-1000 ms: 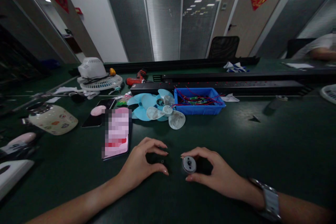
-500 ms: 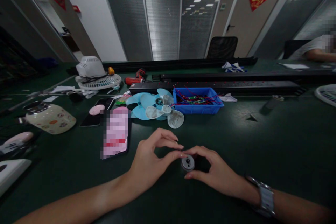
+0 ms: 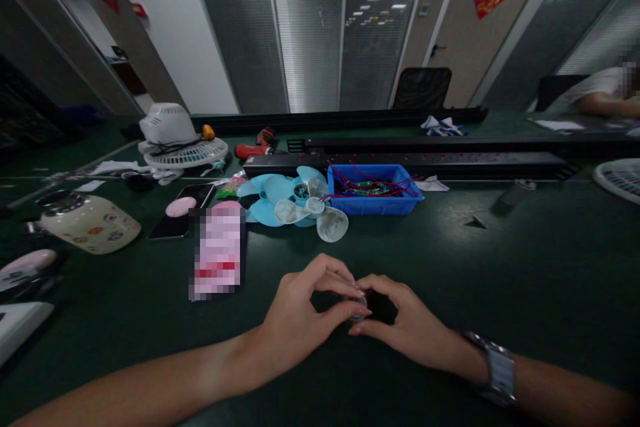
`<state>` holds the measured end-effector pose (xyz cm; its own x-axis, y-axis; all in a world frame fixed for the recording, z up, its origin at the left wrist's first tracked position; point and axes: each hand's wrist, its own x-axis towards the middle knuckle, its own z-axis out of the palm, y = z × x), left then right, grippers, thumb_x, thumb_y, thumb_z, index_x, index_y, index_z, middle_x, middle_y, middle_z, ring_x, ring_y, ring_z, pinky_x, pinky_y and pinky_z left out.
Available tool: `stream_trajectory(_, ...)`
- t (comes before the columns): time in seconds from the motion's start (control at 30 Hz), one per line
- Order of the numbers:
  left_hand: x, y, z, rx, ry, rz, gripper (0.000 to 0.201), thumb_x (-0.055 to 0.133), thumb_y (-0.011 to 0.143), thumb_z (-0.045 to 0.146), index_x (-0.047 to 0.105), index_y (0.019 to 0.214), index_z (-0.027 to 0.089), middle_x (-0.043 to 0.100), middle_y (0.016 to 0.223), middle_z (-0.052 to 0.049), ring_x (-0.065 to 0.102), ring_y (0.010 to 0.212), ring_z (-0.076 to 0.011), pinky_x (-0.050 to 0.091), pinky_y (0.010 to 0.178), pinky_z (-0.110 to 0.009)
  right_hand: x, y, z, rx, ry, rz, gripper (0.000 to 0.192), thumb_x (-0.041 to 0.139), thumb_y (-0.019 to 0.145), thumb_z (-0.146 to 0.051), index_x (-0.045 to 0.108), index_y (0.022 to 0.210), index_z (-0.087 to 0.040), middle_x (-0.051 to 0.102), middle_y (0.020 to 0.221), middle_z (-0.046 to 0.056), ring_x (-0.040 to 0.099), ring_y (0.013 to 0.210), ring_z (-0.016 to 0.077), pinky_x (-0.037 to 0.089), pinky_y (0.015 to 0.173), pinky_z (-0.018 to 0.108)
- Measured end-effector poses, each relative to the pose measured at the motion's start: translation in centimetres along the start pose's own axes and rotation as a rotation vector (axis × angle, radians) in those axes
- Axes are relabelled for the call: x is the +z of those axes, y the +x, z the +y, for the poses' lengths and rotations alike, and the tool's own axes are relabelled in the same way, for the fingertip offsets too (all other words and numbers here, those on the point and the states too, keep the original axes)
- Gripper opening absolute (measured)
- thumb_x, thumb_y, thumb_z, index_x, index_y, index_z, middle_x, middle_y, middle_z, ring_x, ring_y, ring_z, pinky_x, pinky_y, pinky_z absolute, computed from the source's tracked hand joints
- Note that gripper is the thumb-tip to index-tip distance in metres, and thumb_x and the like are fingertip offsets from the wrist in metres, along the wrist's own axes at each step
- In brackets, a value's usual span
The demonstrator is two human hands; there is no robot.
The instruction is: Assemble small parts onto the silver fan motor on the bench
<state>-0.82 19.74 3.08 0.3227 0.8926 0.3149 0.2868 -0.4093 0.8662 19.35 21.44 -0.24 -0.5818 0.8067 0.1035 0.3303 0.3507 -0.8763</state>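
A small round grey metal part (image 3: 359, 304), like a small motor, sits mostly hidden between my two hands. My right hand (image 3: 407, 320) is closed around its far and near sides, with a watch on that wrist. From the left, my left hand (image 3: 313, 303) reaches over the top of the part, thumb and fingertips closed on it. The part's upper face is covered by these fingers, so whether a smaller piece is pinched there cannot be seen.
Beyond my hands lie pale blue fan blades (image 3: 270, 197) and a blue bin (image 3: 375, 205) of wires and circuit boards. A phone with a pink blurred screen (image 3: 217, 253) and a cream jug (image 3: 93, 223) are leftward. A small can (image 3: 520, 192) stands right.
My left hand has moved right and slightly down, its fingers closing over the top of the metal part, which was uncovered before. My right hand keeps its hold.
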Motion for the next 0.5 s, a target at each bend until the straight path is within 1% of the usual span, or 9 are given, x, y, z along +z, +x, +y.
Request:
stream_trajectory(0.1, 0.0, -0.1, -0.1, 0.009, -0.018, 0.001, 0.018, 0.076, 0.08, 0.016, 0.065, 0.093, 0.019, 0.073, 0.092, -0.002, 0.073, 0.083, -0.0169, 0.055, 0.075, -0.026, 0.1, 0.0, 0.2, -0.007, -0.009, 0.007, 0.033, 0.081, 0.079, -0.034, 0.065, 0.106, -0.024, 0.069, 0.101, 0.0, 0.063, 0.095, 0.0208, 0.049, 0.083, 0.033)
stream_trajectory(0.17, -0.1, -0.1, -0.2, -0.001, -0.026, -0.031, 0.028, 0.076, 0.079, 0.016, 0.061, 0.103, 0.019, 0.074, 0.099, -0.004, 0.073, 0.09, -0.0184, 0.053, 0.084, -0.03, 0.1, 0.0, 0.3, -0.005, -0.011, 0.005, 0.031, 0.08, 0.079, -0.035, 0.066, 0.104, -0.024, 0.069, 0.1, 0.0, 0.063, 0.094, 0.0208, 0.049, 0.083, 0.033)
stream_trajectory(0.23, -0.3, 0.1, -0.4, 0.0, -0.017, -0.064, 0.04, 0.077, 0.077, 0.015, 0.057, 0.112, 0.019, 0.072, 0.106, -0.005, 0.07, 0.101, -0.0207, 0.049, 0.094, -0.034, 0.1, 0.0, 0.3, 0.004, -0.017, 0.006, 0.032, 0.08, 0.079, -0.035, 0.066, 0.105, -0.024, 0.069, 0.101, 0.0, 0.063, 0.095, 0.021, 0.048, 0.084, 0.034)
stream_trajectory(0.33, -0.7, 0.6, -0.7, 0.013, 0.006, -0.098, 0.043, 0.08, 0.073, 0.017, 0.059, 0.111, 0.019, 0.069, 0.114, -0.007, 0.064, 0.111, -0.0237, 0.044, 0.1, -0.037, 0.1, 0.0, 0.2, 0.022, -0.027, 0.008, 0.036, 0.082, 0.078, -0.034, 0.065, 0.109, -0.025, 0.068, 0.104, 0.0, 0.063, 0.098, 0.0215, 0.048, 0.086, 0.034)
stream_trajectory(0.4, -0.8, 0.8, -0.9, 0.012, 0.005, -0.107, 0.044, 0.082, 0.071, 0.019, 0.059, 0.109, 0.019, 0.07, 0.112, -0.007, 0.063, 0.113, -0.0245, 0.043, 0.099, -0.036, 0.0, 0.0, 0.1, 0.036, -0.027, -0.005, 0.035, 0.082, 0.078, -0.033, 0.065, 0.108, -0.025, 0.069, 0.103, 0.0, 0.063, 0.097, 0.0214, 0.048, 0.086, 0.035)
stream_trajectory(0.5, -0.9, 0.9, -1.2, -0.015, -0.036, -0.12, 0.055, 0.084, 0.071, 0.021, 0.053, 0.117, 0.021, 0.074, 0.098, -0.004, 0.065, 0.108, -0.0241, 0.042, 0.099, -0.037, 0.0, 0.0, 0.0, 0.037, -0.015, -0.005, 0.035, 0.082, 0.078, -0.033, 0.066, 0.108, -0.025, 0.069, 0.104, 0.0, 0.063, 0.098, 0.0215, 0.048, 0.086, 0.034)
